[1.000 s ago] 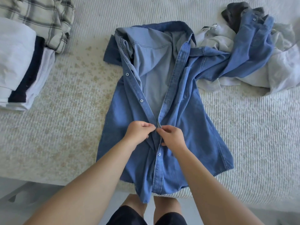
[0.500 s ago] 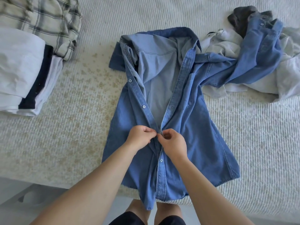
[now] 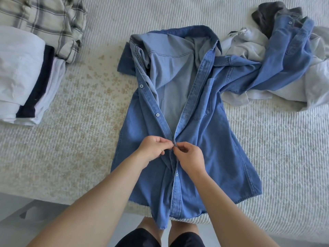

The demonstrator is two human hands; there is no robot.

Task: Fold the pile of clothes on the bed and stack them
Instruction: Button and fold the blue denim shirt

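A blue denim button-up shirt [image 3: 210,143] lies front-up at the middle of the near edge of the cream textured bedspread [image 3: 276,157], its hem hanging over that edge and its upper front still open. The left hand [image 3: 154,148] pinches the button placket with curled fingers, and the right hand [image 3: 190,157] pinches the buttonhole placket; the two meet at mid-shirt. A stack of folded white and navy clothes [image 3: 23,77] sits by the left edge, a folded beige plaid shirt [image 3: 49,24] touching it at the far left corner. A heap of unfolded grey, white and blue garments [image 3: 288,56] lies toward the far right corner under the shirt's sleeve. No label or writing is legible
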